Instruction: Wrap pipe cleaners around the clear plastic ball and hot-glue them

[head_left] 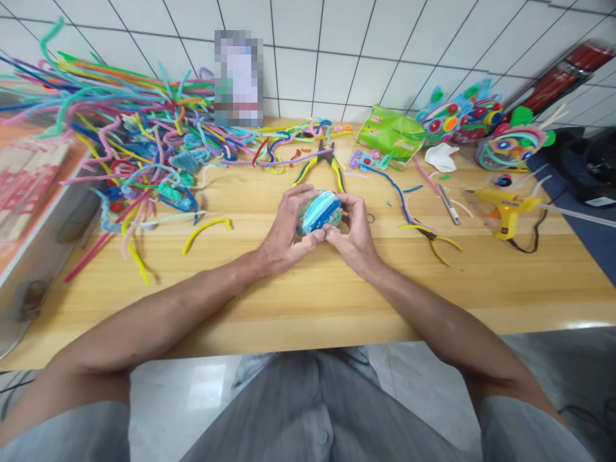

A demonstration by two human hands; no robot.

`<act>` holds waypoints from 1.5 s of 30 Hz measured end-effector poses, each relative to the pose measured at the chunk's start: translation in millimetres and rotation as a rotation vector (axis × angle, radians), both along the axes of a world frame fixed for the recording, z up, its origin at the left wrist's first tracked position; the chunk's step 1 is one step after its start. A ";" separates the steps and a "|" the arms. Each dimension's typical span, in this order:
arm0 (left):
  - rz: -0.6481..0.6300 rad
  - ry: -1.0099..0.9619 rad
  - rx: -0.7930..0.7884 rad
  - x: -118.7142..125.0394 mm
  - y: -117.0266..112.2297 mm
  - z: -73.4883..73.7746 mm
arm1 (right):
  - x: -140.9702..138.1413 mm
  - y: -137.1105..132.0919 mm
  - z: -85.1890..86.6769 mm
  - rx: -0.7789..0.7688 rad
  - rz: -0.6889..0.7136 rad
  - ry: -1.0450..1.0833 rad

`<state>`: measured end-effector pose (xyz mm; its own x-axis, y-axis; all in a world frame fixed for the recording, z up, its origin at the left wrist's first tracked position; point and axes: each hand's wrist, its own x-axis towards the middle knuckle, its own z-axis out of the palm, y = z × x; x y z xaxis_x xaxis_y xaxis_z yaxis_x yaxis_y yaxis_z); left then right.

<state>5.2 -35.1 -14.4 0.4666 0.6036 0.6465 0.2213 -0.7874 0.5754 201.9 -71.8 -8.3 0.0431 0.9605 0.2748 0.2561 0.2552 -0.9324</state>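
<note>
Both hands meet at the middle of a wooden table [308, 289]. My left hand [287, 226] and my right hand [353, 230] are wrapped round a small blue, white and green bundle of coiled pipe cleaners [319, 212], fingers curled against it from either side. Pliers with yellow-green handles [321, 162] lie just beyond the bundle.
A big tangle of coloured pipe cleaners [135, 128] fills the back left. A yellow glue gun [505, 210], a second pair of pliers [433, 239], a green packet [392, 133] and finished pipe-cleaner figures [481, 125] lie at the right. A tiled wall stands behind.
</note>
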 end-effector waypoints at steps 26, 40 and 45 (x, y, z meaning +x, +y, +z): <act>0.055 0.013 -0.078 -3.0 1.4 -3.2 | 3.2 -4.3 -2.1 0.211 0.052 -0.198; 0.142 0.030 -0.156 -0.6 12.5 -4.5 | 5.9 3.7 -2.4 0.262 0.054 -0.197; 0.140 0.084 -0.102 -0.1 14.0 -2.7 | 3.5 4.7 -0.2 0.250 0.036 -0.224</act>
<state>5.1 -21.1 -17.1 0.4227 0.7270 0.5410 0.3751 -0.6838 0.6258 205.4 -67.2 -8.5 -0.0777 0.8618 0.5012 0.4343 0.4818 -0.7611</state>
